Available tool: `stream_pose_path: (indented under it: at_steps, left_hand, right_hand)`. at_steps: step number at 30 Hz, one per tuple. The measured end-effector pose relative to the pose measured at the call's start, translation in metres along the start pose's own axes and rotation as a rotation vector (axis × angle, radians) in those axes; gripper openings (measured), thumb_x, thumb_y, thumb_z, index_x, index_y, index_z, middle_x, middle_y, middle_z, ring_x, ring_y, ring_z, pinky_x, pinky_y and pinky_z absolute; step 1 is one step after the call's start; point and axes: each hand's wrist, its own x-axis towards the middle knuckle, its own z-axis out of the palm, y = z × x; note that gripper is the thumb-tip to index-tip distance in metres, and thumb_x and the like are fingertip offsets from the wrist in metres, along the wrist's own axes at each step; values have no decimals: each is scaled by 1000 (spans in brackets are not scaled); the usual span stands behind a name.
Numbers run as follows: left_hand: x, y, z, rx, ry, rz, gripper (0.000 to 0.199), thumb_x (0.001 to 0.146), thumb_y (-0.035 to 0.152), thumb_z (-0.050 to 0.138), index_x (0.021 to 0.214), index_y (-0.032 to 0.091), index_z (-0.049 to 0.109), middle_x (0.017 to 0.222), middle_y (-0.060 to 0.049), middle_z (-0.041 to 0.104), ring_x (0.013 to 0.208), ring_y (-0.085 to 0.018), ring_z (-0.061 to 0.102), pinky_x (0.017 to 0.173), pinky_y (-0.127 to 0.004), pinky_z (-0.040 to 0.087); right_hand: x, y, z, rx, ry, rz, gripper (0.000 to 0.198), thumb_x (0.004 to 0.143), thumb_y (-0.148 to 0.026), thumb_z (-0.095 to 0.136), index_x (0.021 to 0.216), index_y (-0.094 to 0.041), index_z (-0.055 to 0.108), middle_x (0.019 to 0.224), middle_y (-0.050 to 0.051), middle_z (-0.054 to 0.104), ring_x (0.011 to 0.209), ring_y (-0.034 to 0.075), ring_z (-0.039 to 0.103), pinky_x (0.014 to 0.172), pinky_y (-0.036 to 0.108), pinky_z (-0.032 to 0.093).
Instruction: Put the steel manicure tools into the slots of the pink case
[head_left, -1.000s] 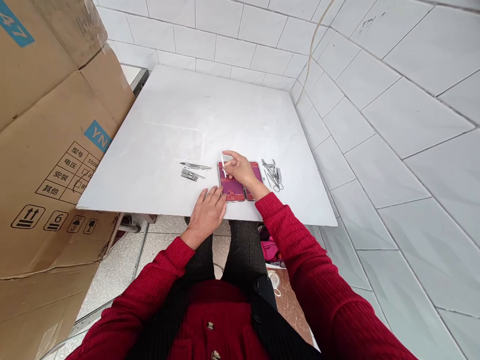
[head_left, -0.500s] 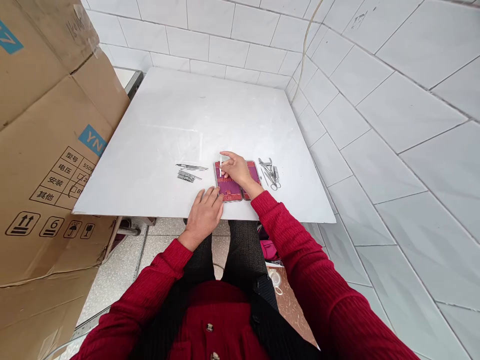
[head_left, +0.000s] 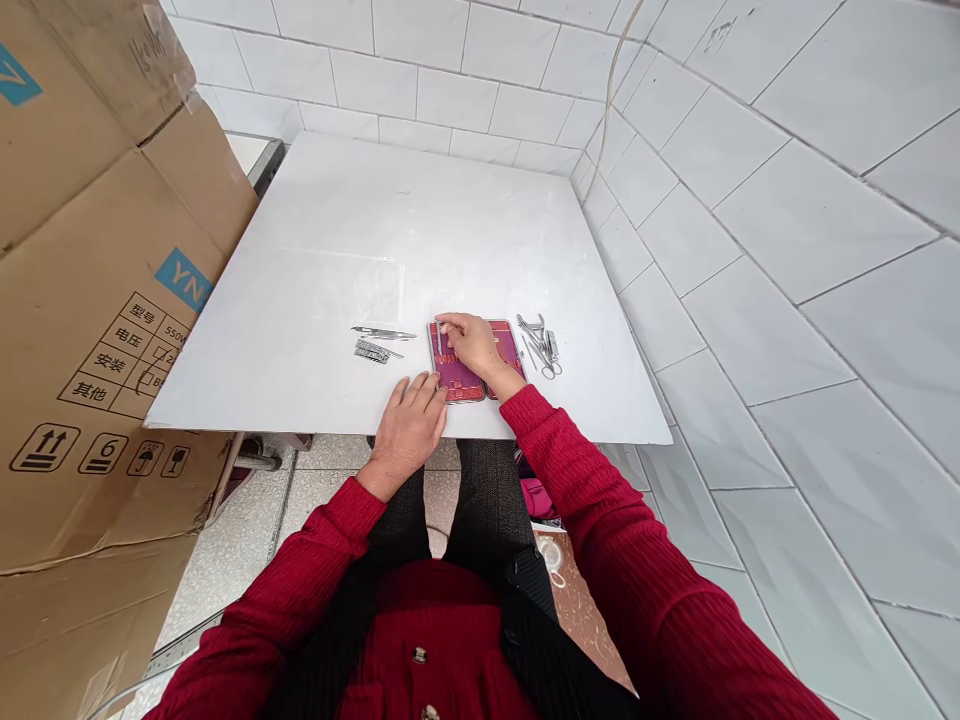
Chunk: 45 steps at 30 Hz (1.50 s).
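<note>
An open manicure case with a purple lining and red trim lies near the table's front edge. Over its left half, my right hand pinches the upper end of a slim metal manicure tool, which lies along the case's left side. The exact kind of tool cannot be made out. My left hand lies flat at the case's lower left corner, fingers stretched out and fingertips against its edge. Several slim metal tools and nail clippers lie left of the case. Small scissors and nippers lie to its right.
The white table meets tiled walls behind and to the right. A large cardboard box stands along the left side. A cable runs down the corner.
My right hand has lowered the slim tool toward the case's left side, and its raised fingers have folded down. My left hand stays in place.
</note>
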Motion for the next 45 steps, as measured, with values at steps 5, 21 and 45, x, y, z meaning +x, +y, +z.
stream_pose_path:
  at_steps: [5,21,45]
  left_hand:
    - [0,0,0,-6,5,-7,33,103,20,48,128,13,67,143,-17,64,135,-32,59,116,-52,45]
    - [1,1,1,0,-2,-6,34,104,21,46,129,13,67,143,-16,64,135,-31,59,117,-51,44]
    - [0,2,2,-11,3,-12,34,104,20,47,129,12,67,144,-17,64,135,-31,59,117,-52,43]
  right_hand:
    - [-6,-9,-1,-197,36,-51,43,95,-3,41,115,-14,78,117,11,76,108,17,68,100,30,50]
    - [-14,5,12,-236,95,-132,43,96,-3,42,114,-17,79,108,9,73,100,20,66,92,30,52]
    - [-18,3,13,-262,122,-123,42,96,-5,41,110,-17,79,109,10,72,99,22,67,90,33,52]
